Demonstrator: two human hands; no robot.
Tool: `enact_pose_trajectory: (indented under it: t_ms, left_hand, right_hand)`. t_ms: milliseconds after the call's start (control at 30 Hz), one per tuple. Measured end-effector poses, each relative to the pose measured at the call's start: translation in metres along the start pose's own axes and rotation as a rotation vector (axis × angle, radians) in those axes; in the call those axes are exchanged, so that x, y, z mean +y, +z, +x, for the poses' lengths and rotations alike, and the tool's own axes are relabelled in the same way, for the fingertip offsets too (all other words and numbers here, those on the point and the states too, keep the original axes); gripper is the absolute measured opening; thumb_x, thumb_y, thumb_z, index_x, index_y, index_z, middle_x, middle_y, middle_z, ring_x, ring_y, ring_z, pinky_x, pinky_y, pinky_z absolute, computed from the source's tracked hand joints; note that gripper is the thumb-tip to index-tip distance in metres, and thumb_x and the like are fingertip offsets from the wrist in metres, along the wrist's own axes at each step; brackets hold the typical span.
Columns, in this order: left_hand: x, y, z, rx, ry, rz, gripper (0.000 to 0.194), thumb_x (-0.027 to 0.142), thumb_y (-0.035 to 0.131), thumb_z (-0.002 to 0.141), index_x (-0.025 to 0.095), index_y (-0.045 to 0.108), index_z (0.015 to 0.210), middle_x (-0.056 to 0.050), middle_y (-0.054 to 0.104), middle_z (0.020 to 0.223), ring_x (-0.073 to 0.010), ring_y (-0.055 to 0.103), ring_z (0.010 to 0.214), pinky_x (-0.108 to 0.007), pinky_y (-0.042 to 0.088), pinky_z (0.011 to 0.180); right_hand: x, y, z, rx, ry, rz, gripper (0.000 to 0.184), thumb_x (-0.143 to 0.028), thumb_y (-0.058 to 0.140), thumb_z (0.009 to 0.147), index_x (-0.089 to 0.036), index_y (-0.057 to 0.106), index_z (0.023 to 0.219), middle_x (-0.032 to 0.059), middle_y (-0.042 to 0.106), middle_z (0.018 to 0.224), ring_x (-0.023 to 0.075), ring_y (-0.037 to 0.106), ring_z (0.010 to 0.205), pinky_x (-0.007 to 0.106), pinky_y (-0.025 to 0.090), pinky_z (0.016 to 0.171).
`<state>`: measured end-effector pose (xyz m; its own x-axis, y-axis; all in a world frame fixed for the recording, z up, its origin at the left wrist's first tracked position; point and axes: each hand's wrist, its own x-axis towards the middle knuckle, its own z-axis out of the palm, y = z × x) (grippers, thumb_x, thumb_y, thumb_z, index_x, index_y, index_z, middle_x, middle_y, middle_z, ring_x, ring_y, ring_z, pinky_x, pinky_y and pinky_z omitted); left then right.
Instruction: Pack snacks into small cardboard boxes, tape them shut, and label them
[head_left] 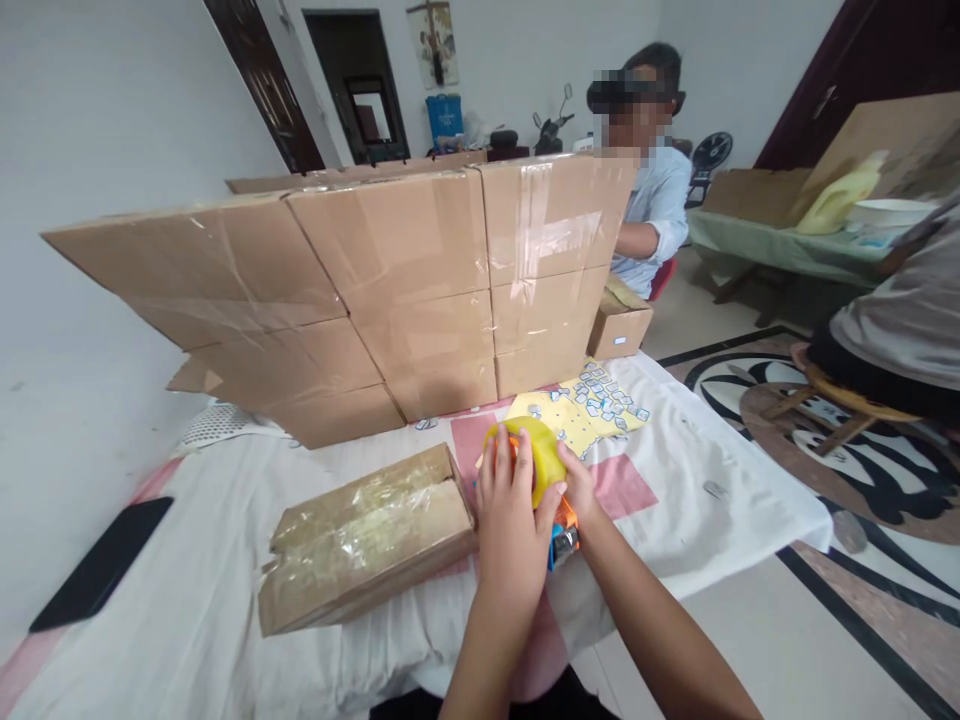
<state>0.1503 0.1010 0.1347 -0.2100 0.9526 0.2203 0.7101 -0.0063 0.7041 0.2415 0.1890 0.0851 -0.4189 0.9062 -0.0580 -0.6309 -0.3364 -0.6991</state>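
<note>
A tape dispenser with orange and blue parts (564,535) and a thick yellow tape roll (550,470) is between my two hands, over the cloth-covered table. My left hand (511,495) lies over the near left side of the roll with its fingers curved onto it. From the right, my right hand (579,483) grips the roll and dispenser, its fingers mostly hidden behind them. Just left of my hands, a long taped cardboard box (367,530) rests on the cloth. Behind the roll lies a yellow printed sheet (581,415) with many small pieces pictured or lying on it.
A wall of stacked, taped cardboard boxes (420,250) runs across the table's far side. A black phone (105,560) lies at the left. Behind the stack sits a person in a light blue shirt (660,195); another in grey (907,300) sits on a stool at the right.
</note>
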Motion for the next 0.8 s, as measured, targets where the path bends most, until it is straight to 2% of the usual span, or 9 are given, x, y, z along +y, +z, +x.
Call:
enact_pose_trajectory:
  t_ms: [133, 233, 367, 433, 567, 667, 800]
  left_hand:
    - [0.002, 0.001, -0.016, -0.011, 0.173, 0.059, 0.057, 0.036, 0.045, 0.105, 0.032, 0.036, 0.161, -0.006, 0.027, 0.172, -0.0317, 0.020, 0.160, -0.061, 0.027, 0.127]
    - [-0.002, 0.006, -0.032, 0.008, 0.221, 0.014, 0.053, 0.034, 0.048, 0.104, 0.032, 0.043, 0.157, -0.007, 0.034, 0.169, -0.0310, 0.030, 0.157, -0.059, 0.031, 0.125]
    - [-0.012, 0.016, -0.043, 0.170, 0.040, -0.118, 0.046, 0.038, 0.055, 0.100, 0.019, 0.057, 0.142, -0.018, 0.049, 0.158, -0.0350, 0.045, 0.147, -0.061, 0.039, 0.119]
    - [-0.017, 0.018, -0.040, 0.161, -0.021, -0.137, 0.042, 0.039, 0.058, 0.098, 0.016, 0.062, 0.133, -0.021, 0.051, 0.154, -0.0372, 0.045, 0.146, -0.064, 0.039, 0.118]
    - [-0.022, 0.018, -0.026, 0.059, -0.012, -0.252, 0.019, 0.032, 0.058, 0.096, 0.021, 0.072, 0.105, -0.015, 0.053, 0.151, -0.0327, 0.043, 0.147, -0.058, 0.036, 0.120]
    - [-0.024, 0.018, -0.019, 0.061, -0.083, -0.437, 0.023, 0.027, 0.055, 0.097, 0.021, 0.073, 0.083, -0.012, 0.055, 0.145, -0.0286, 0.049, 0.142, -0.050, 0.040, 0.118]
    - [-0.021, 0.017, -0.018, 0.106, -0.128, -0.510, 0.022, 0.026, 0.059, 0.095, 0.022, 0.076, 0.082, -0.010, 0.056, 0.143, -0.0281, 0.052, 0.138, -0.048, 0.038, 0.119]
  right_hand:
    - [-0.006, -0.002, 0.002, -0.004, 0.045, 0.060, 0.054, -0.064, 0.073, 0.075, -0.019, 0.078, 0.104, 0.0116, 0.079, 0.115, 0.0349, 0.068, 0.123, 0.048, 0.052, 0.112]
    - [-0.012, -0.004, 0.005, 0.070, -0.007, 0.016, 0.057, -0.070, 0.072, 0.073, -0.020, 0.077, 0.100, 0.0120, 0.080, 0.102, 0.0365, 0.073, 0.110, 0.049, 0.059, 0.101]
    - [-0.012, -0.003, 0.006, 0.207, -0.261, -0.211, 0.054, -0.074, 0.065, 0.076, -0.023, 0.073, 0.091, 0.0097, 0.077, 0.086, 0.0353, 0.075, 0.093, 0.048, 0.062, 0.083]
    - [-0.009, -0.001, 0.002, 0.244, -0.354, -0.285, 0.049, -0.071, 0.066, 0.075, -0.024, 0.071, 0.090, 0.0077, 0.075, 0.084, 0.0337, 0.074, 0.090, 0.046, 0.062, 0.079]
    - [-0.002, 0.003, -0.007, 0.198, -0.377, -0.354, 0.047, -0.068, 0.072, 0.072, -0.025, 0.071, 0.092, 0.0063, 0.072, 0.084, 0.0312, 0.072, 0.088, 0.042, 0.060, 0.076]
    - [0.000, 0.004, -0.009, 0.168, -0.390, -0.408, 0.046, -0.067, 0.073, 0.075, -0.025, 0.071, 0.093, 0.0058, 0.071, 0.085, 0.0279, 0.070, 0.083, 0.040, 0.058, 0.075]
    - [0.002, 0.004, -0.008, 0.179, -0.434, -0.460, 0.045, -0.067, 0.070, 0.081, -0.025, 0.070, 0.095, 0.0051, 0.071, 0.089, 0.0243, 0.068, 0.080, 0.037, 0.056, 0.075]
